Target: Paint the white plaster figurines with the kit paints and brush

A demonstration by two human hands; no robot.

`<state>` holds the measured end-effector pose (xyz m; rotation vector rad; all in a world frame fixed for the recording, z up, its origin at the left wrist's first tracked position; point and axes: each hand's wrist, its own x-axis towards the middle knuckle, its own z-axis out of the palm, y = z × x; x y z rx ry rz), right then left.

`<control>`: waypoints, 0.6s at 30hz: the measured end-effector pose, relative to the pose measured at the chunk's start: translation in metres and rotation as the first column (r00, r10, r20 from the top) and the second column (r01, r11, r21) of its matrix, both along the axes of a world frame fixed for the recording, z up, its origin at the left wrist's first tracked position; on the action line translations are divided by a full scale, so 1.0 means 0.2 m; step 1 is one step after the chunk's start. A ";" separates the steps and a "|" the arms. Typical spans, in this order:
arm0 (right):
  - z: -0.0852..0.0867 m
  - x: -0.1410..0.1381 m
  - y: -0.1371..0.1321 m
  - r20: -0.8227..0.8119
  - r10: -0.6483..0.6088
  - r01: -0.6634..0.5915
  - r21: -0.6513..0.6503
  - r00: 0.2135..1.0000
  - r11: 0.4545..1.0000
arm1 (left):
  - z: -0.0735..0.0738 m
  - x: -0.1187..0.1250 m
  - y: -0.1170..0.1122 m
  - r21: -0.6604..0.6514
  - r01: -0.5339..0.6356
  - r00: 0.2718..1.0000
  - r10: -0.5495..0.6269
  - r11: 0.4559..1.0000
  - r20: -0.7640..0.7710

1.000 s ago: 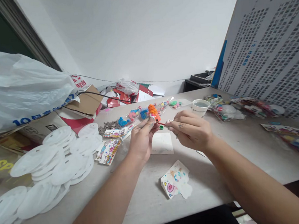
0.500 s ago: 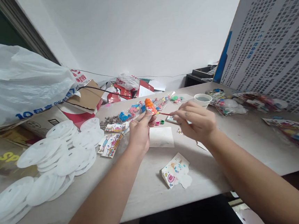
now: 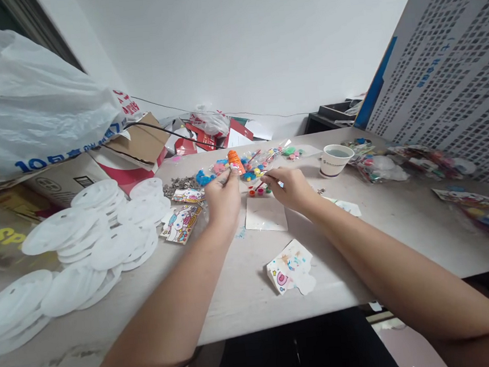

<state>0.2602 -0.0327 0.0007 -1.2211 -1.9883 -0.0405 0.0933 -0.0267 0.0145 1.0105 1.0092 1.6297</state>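
Observation:
My left hand [image 3: 223, 199] is closed on a small painted figurine [image 3: 234, 160], orange on top with white and pink lower down. Pinched in my right hand [image 3: 290, 186] is a thin paintbrush [image 3: 262, 183], its tip down at the small paint pots [image 3: 259, 191], which show red, pink and green. Just below the pots lies a white square card [image 3: 266, 213]. A paper cup [image 3: 335, 160] with liquid in it stands beyond my right hand. Closer to me is a paint-stained card [image 3: 291, 267].
White oval discs [image 3: 117, 247] lie heaped at the left. Printed cards [image 3: 181, 223] and metal bits [image 3: 181, 184] sit beside my left hand. Bagged paint sets [image 3: 375, 166] lie at the right, before a large printed board [image 3: 427, 76]. A plastic bag [image 3: 41, 110] bulges at the upper left.
My right hand has lowered and moved left, taking the brush from the figurine to the paint pots. The left hand has shifted slightly left with the figurine. The view has tilted a little.

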 end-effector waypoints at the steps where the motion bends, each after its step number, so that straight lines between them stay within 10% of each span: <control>1: 0.00 -0.01 0.01 0.004 -0.003 0.003 -0.001 1.000 1.000 | 0.00 0.00 0.00 0.008 0.000 1.000 0.000 1.000 -0.011; 18: -0.06 0.05 0.04 0.126 0.051 -0.057 0.047 0.991 0.997 | -0.02 -0.01 0.00 0.028 0.033 0.997 -0.031 0.999 -0.066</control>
